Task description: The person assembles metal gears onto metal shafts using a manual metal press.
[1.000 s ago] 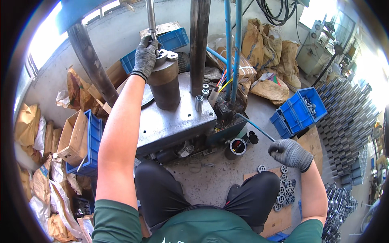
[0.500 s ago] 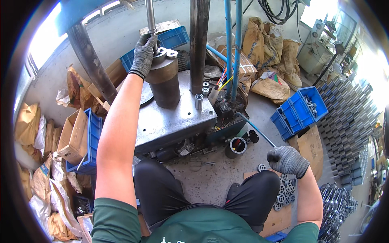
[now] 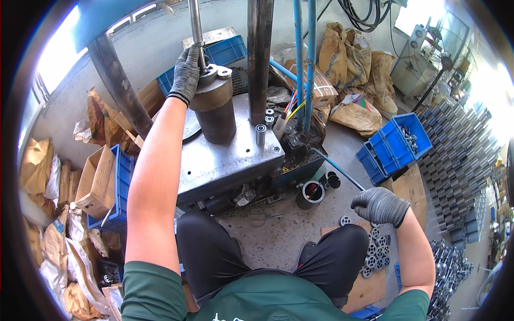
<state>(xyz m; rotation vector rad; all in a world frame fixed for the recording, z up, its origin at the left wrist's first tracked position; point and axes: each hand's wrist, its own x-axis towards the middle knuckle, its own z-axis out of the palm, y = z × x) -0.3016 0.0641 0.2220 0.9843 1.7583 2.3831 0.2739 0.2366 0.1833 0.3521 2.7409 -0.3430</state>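
Observation:
My left hand (image 3: 186, 75), in a grey knit glove, is closed around the lower end of an upright metal rod (image 3: 196, 24). Just below it, a pale metal part with round holes (image 3: 222, 71) rests on top of a thick dark steel cylinder (image 3: 216, 115). That cylinder stands on a flat steel press table (image 3: 214, 166). My right hand (image 3: 381, 205), gloved alike, is curled around the near end of a long blue lever (image 3: 342, 172), which slopes up to a fitting beside the table. The glove hides the lever's tip.
Small metal sleeves (image 3: 261, 135) stand on the table near a dark steel column (image 3: 259, 64). On the floor are a round can (image 3: 310, 195), wheel-shaped parts (image 3: 379, 250) and blue crates (image 3: 396, 140). Stacked metal tubes (image 3: 455, 160) line the right; sacks and boxes crowd the left.
My right elbow has swung slightly outward and the right wrist has turned a little, still at the lever's end. My left hand keeps its hold on the rod. The view has shifted slightly.

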